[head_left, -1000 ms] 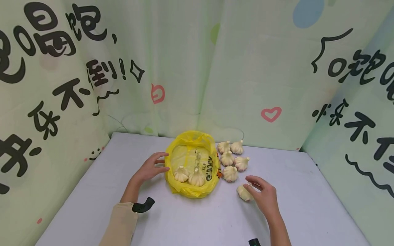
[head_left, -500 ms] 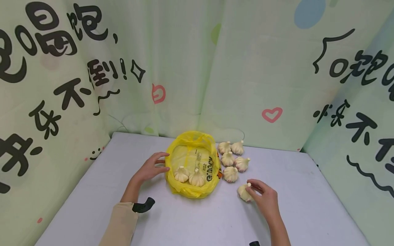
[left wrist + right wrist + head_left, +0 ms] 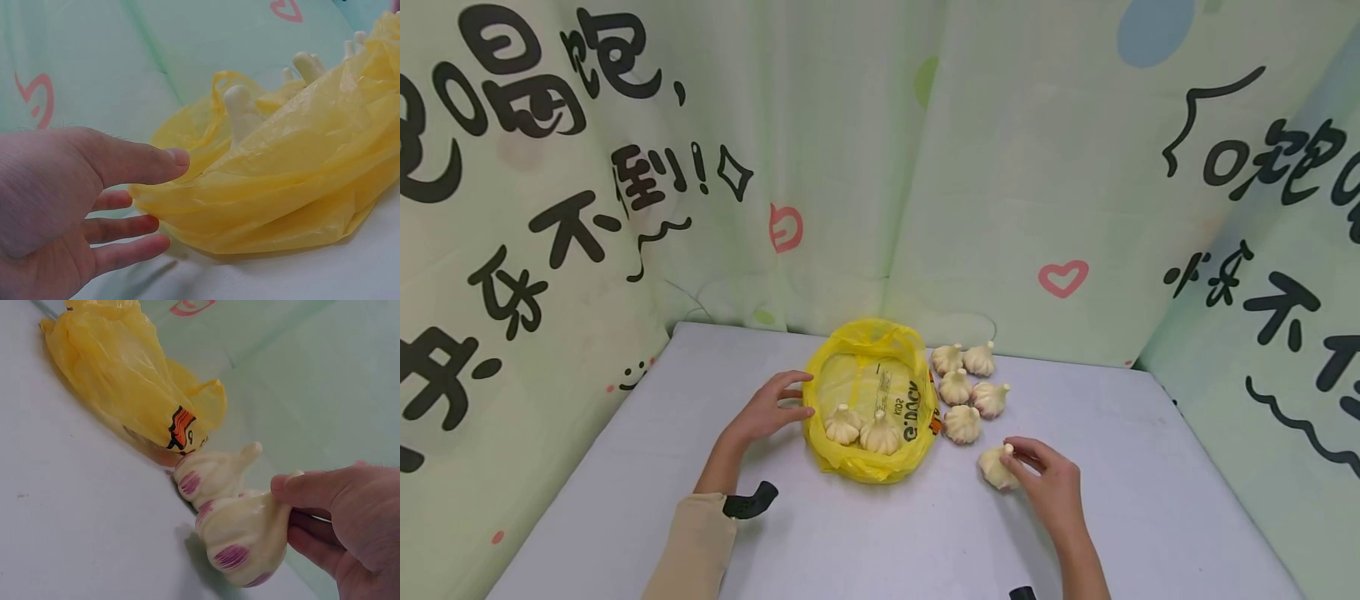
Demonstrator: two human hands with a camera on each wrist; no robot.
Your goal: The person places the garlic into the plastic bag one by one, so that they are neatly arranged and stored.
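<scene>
In the head view a yellow plastic bag (image 3: pixel 867 468) stands with its mouth spread wide. Two garlic bulbs, one of them a white bulb (image 3: pixel 878 433), lie inside near its front rim. At the bag's left rim is my left hand (image 3: pixel 767 410), its thumb and fingers extended; in the left wrist view the fingertips (image 3: pixel 147 247) meet the plastic without gripping it. To the right of the bag, my right hand (image 3: pixel 1051 485) pinches a garlic bulb (image 3: pixel 996 468) by its stem. The right wrist view shows purple patches on this garlic bulb (image 3: pixel 244 540) between thumb and fingers.
Several more garlic bulbs (image 3: pixel 956 387) sit in a cluster against the bag's right side. Everything stands on a white-covered table (image 3: pixel 865 542). A pale green printed curtain (image 3: pixel 850 167) encloses the back and both sides.
My right hand's thumb and fingers have come down and closed on the stem of the garlic bulb, which stays in about the same place. The left hand and the bag keep still.
</scene>
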